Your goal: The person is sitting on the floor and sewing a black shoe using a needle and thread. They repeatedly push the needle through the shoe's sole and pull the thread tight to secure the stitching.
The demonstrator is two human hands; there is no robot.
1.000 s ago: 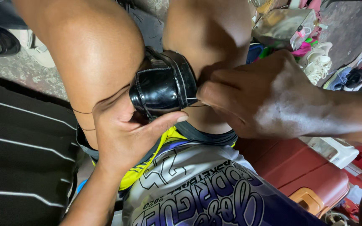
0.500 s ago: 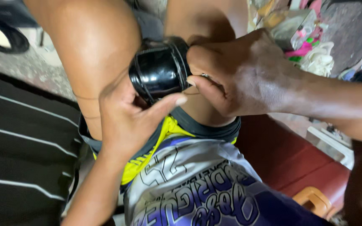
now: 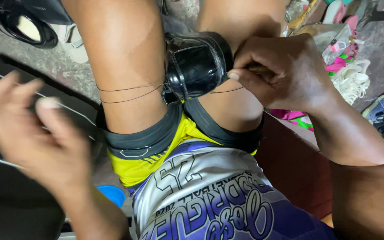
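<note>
Nearest the camera, the left hand (image 3: 36,133) is raised over the dark striped mat (image 3: 5,186), blurred, its fingers pinched together; whether they grip the thread cannot be told. 2 strands of thin dark thread (image 3: 127,92) run across the left thigh to the black glossy shoe (image 3: 196,64), which is wedged between the 2 knees. The right hand (image 3: 281,71) is clenched on a small tool handle, thumb against the shoe's edge, with another thread strand running into it. Farther off, a second black shoe (image 3: 21,26) and assorted sandals (image 3: 350,78) lie on the floor.
</note>
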